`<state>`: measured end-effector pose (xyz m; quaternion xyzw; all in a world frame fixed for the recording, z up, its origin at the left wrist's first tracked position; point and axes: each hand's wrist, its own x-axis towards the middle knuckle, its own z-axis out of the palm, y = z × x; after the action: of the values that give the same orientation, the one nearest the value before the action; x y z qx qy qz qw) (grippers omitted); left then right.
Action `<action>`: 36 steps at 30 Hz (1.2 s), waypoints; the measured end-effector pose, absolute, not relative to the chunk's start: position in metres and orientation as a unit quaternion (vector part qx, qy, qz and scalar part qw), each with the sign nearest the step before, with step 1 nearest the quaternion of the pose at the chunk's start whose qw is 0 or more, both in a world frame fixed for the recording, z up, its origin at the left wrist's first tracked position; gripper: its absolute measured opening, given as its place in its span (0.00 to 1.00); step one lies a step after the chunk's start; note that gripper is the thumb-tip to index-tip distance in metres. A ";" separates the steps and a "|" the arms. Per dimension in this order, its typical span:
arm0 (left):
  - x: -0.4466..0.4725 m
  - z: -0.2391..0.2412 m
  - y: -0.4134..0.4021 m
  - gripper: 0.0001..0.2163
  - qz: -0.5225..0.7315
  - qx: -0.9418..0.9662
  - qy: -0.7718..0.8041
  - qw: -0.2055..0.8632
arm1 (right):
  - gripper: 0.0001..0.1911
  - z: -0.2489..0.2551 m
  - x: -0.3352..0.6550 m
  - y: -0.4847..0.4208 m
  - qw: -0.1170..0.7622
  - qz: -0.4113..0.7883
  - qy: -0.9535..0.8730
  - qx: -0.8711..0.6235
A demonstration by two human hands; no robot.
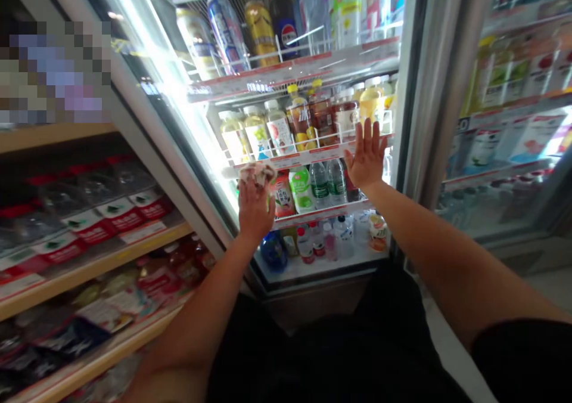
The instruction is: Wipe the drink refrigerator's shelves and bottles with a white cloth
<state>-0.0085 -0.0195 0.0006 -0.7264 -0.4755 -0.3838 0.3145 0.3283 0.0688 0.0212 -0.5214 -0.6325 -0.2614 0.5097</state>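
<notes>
My left hand (254, 203) is closed round a crumpled pale cloth (257, 173) and presses it against the front rail of a drinks shelf (308, 157) inside an open glass-door cooler. My right hand (367, 155) is open, fingers spread and flat, resting against the same shelf's right end near the door frame (413, 93). Bottles of tea and juice (295, 126) stand on that shelf. Water bottles (328, 182) and a green-labelled bottle (301, 189) stand on the shelf below, between my two hands.
The cooler door (147, 81) swings open to the left. Cans and bottles (259, 30) fill the top shelf, small bottles (313, 242) the bottom. Wooden shelves (102, 260) with packaged goods stand at left. A second closed cooler (513, 123) is at right.
</notes>
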 end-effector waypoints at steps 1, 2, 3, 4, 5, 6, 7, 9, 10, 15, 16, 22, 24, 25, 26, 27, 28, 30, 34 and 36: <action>-0.005 -0.005 -0.020 0.25 -0.370 -0.737 -0.472 0.312 | 0.39 0.021 0.328 0.068 0.514 -0.259 -0.632 -0.519; -0.003 -0.007 -0.020 0.24 -0.361 -0.744 -0.470 0.310 | 0.39 0.021 0.328 0.068 0.517 -0.257 -0.632 -0.517; -0.001 -0.006 -0.020 0.24 -0.357 -0.747 -0.467 0.309 | 0.39 0.021 0.328 0.068 0.521 -0.255 -0.632 -0.514; 0.000 -0.001 -0.018 0.24 -0.360 -0.747 -0.466 0.308 | 0.39 0.021 0.327 0.067 0.524 -0.252 -0.633 -0.511; 0.002 0.007 -0.016 0.24 -0.370 -0.743 -0.465 0.308 | 0.39 0.021 0.327 0.067 0.527 -0.249 -0.635 -0.508; 0.004 0.017 -0.014 0.25 -0.382 -0.737 -0.465 0.307 | 0.39 0.021 0.327 0.066 0.529 -0.247 -0.636 -0.504; 0.006 0.025 -0.011 0.25 -0.396 -0.729 -0.467 0.306 | 0.38 0.022 0.327 0.066 0.532 -0.245 -0.637 -0.502; 0.013 0.036 -0.008 0.26 -0.418 -0.711 -0.475 0.306 | 0.38 0.022 0.327 0.065 0.535 -0.244 -0.635 -0.501; 0.018 0.035 -0.009 0.26 -0.420 -0.706 -0.479 0.309 | 0.38 0.022 0.327 0.065 0.535 -0.244 -0.635 -0.501; 0.037 0.002 -0.018 0.24 -0.330 -0.766 -0.447 0.324 | 0.38 0.023 0.328 0.064 0.528 -0.239 -0.642 -0.502; 0.038 -0.001 -0.019 0.23 -0.313 -0.778 -0.436 0.327 | 0.39 0.023 0.328 0.064 0.527 -0.239 -0.643 -0.502; 0.049 0.033 -0.011 0.24 -0.376 -0.735 -0.464 0.321 | 0.39 0.023 0.328 0.062 0.527 -0.246 -0.640 -0.503; 0.054 0.037 -0.009 0.25 -0.393 -0.721 -0.476 0.315 | 0.38 0.023 0.329 0.062 0.526 -0.241 -0.643 -0.501; 0.057 0.034 -0.009 0.25 -0.389 -0.725 -0.475 0.313 | 0.38 0.023 0.330 0.063 0.526 -0.239 -0.646 -0.500; 0.059 0.029 -0.010 0.25 -0.377 -0.736 -0.468 0.313 | 0.38 0.022 0.330 0.063 0.526 -0.237 -0.647 -0.498; 0.061 0.024 -0.011 0.25 -0.359 -0.752 -0.456 0.314 | 0.38 0.022 0.331 0.063 0.526 -0.236 -0.649 -0.497; 0.062 0.019 -0.012 0.24 -0.338 -0.769 -0.441 0.316 | 0.38 0.021 0.332 0.064 0.526 -0.234 -0.650 -0.495; 0.063 0.013 -0.014 0.23 -0.305 -0.795 -0.413 0.323 | 0.38 0.022 0.333 0.061 0.531 -0.229 -0.651 -0.492; 0.071 0.024 -0.011 0.23 -0.304 -0.806 -0.381 0.336 | 0.38 0.033 0.321 0.040 0.551 -0.232 -0.653 -0.465; 0.078 0.031 -0.006 0.23 -0.315 -0.808 -0.371 0.333 | 0.37 0.042 0.303 0.024 0.533 -0.259 -0.699 -0.401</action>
<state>0.0783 -0.0063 0.0312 -0.8077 -0.3711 -0.3146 0.3330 0.3033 0.0238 0.0417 -0.4014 -0.6985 -0.2591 0.5328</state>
